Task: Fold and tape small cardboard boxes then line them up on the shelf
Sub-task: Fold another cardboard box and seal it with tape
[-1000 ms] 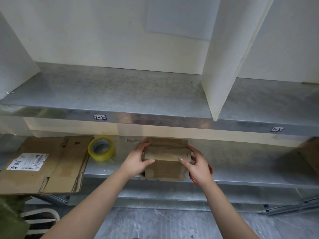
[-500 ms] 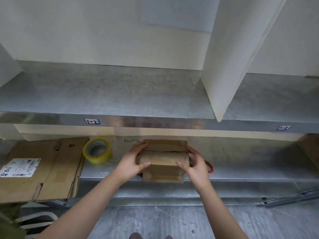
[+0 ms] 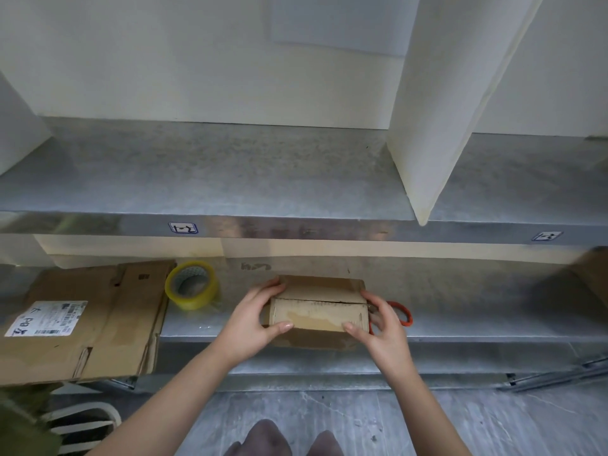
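Observation:
A small brown cardboard box [image 3: 318, 309] sits at the front edge of the lower metal shelf [image 3: 460, 324], its top flaps folded shut along a middle seam. My left hand [image 3: 251, 319] grips the box's left end, thumb on the near flap and fingers round the far side. My right hand [image 3: 383, 322] grips the right end the same way. A roll of yellowish clear tape [image 3: 192, 285] lies on the shelf left of the box.
Flattened cardboard boxes [image 3: 88, 320] with a white label lie at the shelf's left. Orange-handled scissors [image 3: 402, 312] lie partly hidden behind my right hand. An upper metal shelf [image 3: 230, 172] with a white divider [image 3: 437, 126] runs above. Another cardboard piece [image 3: 592, 274] sits far right.
Both hands have stayed on the box, pressing its top flaps flatter. My view has tipped down a little, so my feet now show.

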`<action>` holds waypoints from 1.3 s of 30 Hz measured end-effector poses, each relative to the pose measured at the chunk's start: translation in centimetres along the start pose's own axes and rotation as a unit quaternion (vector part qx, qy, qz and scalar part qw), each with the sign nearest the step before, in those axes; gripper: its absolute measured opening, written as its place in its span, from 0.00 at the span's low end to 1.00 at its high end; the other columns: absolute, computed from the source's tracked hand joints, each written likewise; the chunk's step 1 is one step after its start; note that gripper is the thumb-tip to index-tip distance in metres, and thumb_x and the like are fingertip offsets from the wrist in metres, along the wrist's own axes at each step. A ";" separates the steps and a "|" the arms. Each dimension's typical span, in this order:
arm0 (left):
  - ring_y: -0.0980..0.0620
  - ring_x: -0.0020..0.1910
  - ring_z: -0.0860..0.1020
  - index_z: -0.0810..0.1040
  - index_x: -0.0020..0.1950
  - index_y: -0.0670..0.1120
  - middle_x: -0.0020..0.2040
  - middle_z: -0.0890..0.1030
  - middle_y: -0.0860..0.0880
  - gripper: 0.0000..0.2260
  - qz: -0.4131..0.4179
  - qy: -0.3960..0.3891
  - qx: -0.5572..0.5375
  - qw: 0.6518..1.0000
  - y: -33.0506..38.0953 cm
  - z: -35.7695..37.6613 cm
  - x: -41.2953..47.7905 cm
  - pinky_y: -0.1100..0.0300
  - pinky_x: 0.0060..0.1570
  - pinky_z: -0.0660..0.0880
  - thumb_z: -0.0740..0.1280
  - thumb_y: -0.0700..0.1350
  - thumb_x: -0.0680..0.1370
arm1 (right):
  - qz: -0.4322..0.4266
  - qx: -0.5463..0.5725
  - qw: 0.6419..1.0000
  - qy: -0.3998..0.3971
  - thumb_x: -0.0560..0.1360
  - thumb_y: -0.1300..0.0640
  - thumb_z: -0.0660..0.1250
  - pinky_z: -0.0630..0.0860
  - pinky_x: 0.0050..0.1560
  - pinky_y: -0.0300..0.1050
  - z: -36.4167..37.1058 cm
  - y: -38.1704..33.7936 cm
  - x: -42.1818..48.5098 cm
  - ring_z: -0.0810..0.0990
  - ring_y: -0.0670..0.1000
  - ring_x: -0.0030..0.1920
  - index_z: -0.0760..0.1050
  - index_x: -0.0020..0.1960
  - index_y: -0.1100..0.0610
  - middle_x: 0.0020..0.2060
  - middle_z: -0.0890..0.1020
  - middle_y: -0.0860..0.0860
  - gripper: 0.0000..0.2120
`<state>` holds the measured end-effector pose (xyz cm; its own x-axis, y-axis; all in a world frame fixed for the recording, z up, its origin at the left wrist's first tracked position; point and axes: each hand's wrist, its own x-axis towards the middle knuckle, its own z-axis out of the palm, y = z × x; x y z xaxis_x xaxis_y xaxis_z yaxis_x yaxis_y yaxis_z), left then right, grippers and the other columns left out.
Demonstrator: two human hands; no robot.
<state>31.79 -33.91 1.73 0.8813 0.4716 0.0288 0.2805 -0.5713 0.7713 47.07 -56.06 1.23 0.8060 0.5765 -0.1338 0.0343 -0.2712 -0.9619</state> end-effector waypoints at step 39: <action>0.54 0.78 0.50 0.57 0.78 0.53 0.78 0.50 0.60 0.34 -0.103 -0.036 0.055 0.993 -1.3 3.2 6.5 0.60 0.74 0.55 0.69 0.53 0.77 | -0.005 -0.083 0.994 -0.077 0.72 0.54 0.75 0.70 0.58 0.35 -1.7 1.3 9.0 0.72 0.44 0.61 0.70 0.64 0.40 0.62 0.72 0.43 0.25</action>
<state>38.33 -32.27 -1.16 0.8249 0.5389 -0.1705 0.4935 -0.5396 0.6821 55.36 -52.56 -0.85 0.7056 0.6876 -0.1711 0.1496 -0.3806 -0.9126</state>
